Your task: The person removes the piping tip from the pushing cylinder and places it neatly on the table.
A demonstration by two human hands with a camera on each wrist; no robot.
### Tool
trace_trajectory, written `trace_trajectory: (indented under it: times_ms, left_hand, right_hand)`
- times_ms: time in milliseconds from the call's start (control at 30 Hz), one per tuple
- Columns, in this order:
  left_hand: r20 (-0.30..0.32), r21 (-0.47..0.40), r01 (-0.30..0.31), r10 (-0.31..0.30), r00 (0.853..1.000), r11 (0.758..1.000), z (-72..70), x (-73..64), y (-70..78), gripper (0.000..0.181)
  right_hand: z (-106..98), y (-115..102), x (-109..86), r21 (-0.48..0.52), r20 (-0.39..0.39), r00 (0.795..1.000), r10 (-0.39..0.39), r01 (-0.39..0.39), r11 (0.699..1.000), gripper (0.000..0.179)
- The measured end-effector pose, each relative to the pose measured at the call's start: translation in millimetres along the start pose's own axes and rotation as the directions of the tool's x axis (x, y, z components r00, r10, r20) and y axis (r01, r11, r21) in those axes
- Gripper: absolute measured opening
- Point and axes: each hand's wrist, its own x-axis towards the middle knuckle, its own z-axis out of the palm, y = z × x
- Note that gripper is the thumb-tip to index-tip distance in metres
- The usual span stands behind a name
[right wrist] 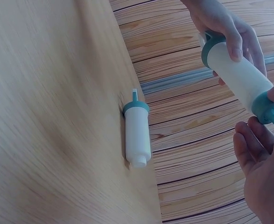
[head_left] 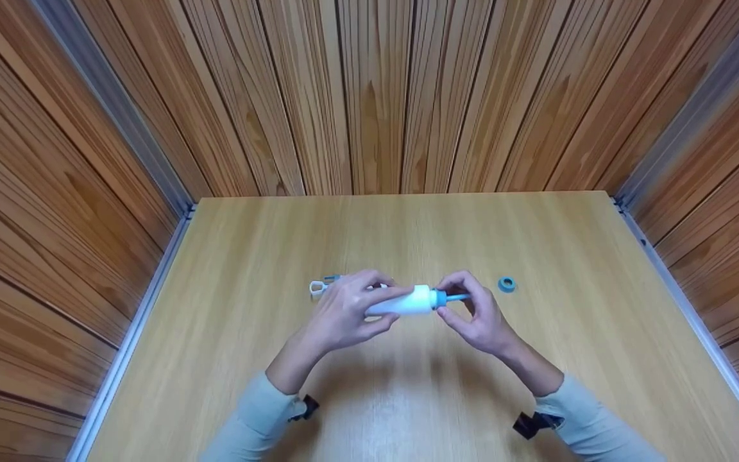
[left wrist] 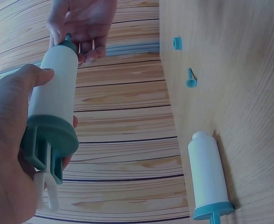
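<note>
A white icing syringe with teal ends lies level between my two hands above the table. My left hand grips its barrel, thumb along one side. At that end, the left wrist view shows a teal flange and a white loop handle. My right hand pinches the teal nozzle cap at the other end, and its thin blue tip points toward that palm. A second white-and-teal syringe rests on the table, mostly behind my hands in the head view.
On the table are a small teal ring at the right and a loose teal nozzle, which my hands hide from the head camera. Wood-plank walls with metal edge strips enclose the back and sides.
</note>
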Motion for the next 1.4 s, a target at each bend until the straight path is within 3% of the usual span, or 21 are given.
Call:
trace_trajectory:
  times_ms: [233,767,1133,1400]
  left_hand:
    - [0.009,-0.023,0.020,-0.020,1.000,1.000,-0.2,0.7,-0.7,0.042]
    - [0.013,-0.046,0.036,-0.035,0.999,0.998,0.6,-2.4,-4.3,0.042]
    - [-0.069,-0.050,0.006,-0.009,0.998,0.999,-1.4,-9.5,-13.0,0.043]
    - [-0.062,-0.044,0.031,-0.033,0.998,0.999,-1.5,-15.7,-19.5,0.045]
  right_hand:
    - [-2.4,-1.6,1.7,-0.006,-0.010,1.000,0.009,-0.009,1.000,0.029]
    - [-4.9,-1.1,1.0,-0.025,-0.004,1.000,-0.013,0.012,1.000,0.038]
    - [-9.4,0.4,1.0,0.020,-0.012,0.997,-0.072,0.072,0.997,0.038]
    - [-11.1,1.4,0.7,0.047,-0.014,0.999,-0.052,0.053,0.997,0.030]
